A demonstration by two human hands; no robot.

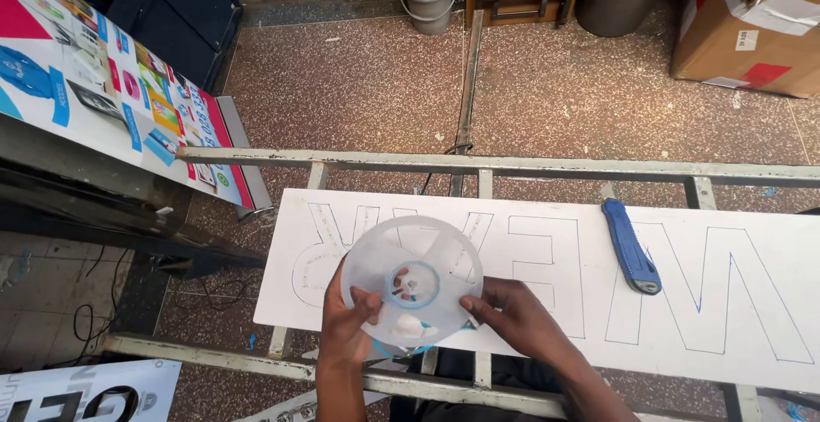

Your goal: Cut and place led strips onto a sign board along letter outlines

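Clear round plastic spool (412, 284) held flat-face up between both hands, above white lettered sign board (547, 277). Left hand (348, 328) pinches left rim; right hand (512, 318) pinches right rim. Blue utility knife (630, 246) lies rightward, nearer right hand.

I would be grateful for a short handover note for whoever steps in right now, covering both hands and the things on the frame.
Left hand: grips the clear plastic spool at its left edge.
Right hand: pinches the spool's right rim.
White board with outlined letters lies on the metal frame; the blue utility knife rests on it, untouched.
Done: letters drawn.
Left: letters not visibly cut.
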